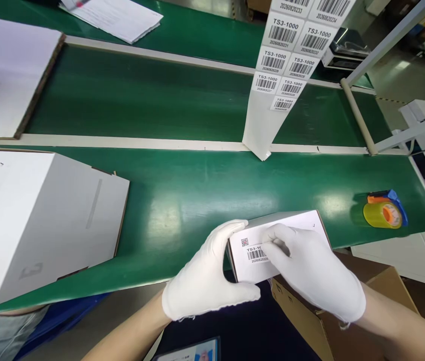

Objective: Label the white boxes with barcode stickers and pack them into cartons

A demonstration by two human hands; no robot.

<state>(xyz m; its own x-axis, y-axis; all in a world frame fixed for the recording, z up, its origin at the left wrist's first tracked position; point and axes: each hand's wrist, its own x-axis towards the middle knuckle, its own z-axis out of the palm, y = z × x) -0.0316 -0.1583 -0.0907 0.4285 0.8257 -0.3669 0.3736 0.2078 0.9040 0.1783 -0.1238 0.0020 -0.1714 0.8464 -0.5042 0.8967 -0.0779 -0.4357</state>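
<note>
A small white box [249,272] sits at the near edge of the green bench, tilted towards me. My left hand [207,278], in a white glove, grips its left end with fingers at the top corner and thumb below. On the box's face is a barcode label [256,254] reading TS3-1, its right end hidden by my fingers. A small square code is printed above it. My gloved right hand [310,265] has thumb and forefinger pinched together at the label's right end, against the box.
A strip of TS3-1000 barcode labels [276,62] hangs beyond the box. Large white cartons [73,210] stand on the left. A yellow tape roll in a blue dispenser [385,213] lies right. Papers [118,20] are at the back. An open brown carton [395,288] is below right.
</note>
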